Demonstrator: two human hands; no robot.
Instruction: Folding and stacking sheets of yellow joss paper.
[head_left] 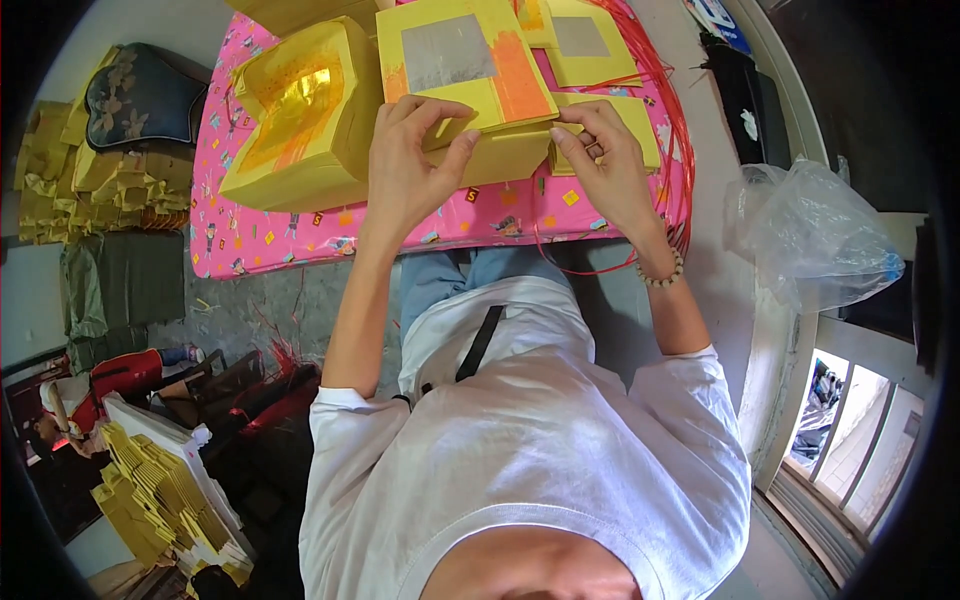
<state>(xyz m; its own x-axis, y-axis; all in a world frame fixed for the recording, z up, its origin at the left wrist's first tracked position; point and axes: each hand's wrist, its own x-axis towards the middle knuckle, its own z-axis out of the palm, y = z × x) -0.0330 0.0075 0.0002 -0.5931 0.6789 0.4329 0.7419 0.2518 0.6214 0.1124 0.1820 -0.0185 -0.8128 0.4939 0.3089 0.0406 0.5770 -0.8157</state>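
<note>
Yellow paper form [465, 75] toward the worktop's [340, 250] near edge, left hand [412, 165] and right hand [608, 160] at its rim

Probably best pressed evenly from both sides (thumbs and forefingers look apart; I cannot tell whether either grip pinches); its flat top shows a silver panel [448, 52] flanked by orange

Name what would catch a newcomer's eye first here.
Most striking is the bright pink patterned tabletop at the top of the view, bearing a yellow piece with a silver square, the left hand and right hand at its near edge. Left of it sits a yellow piece with a shiny gold patch. Red strands trail down the table's right side.
</note>
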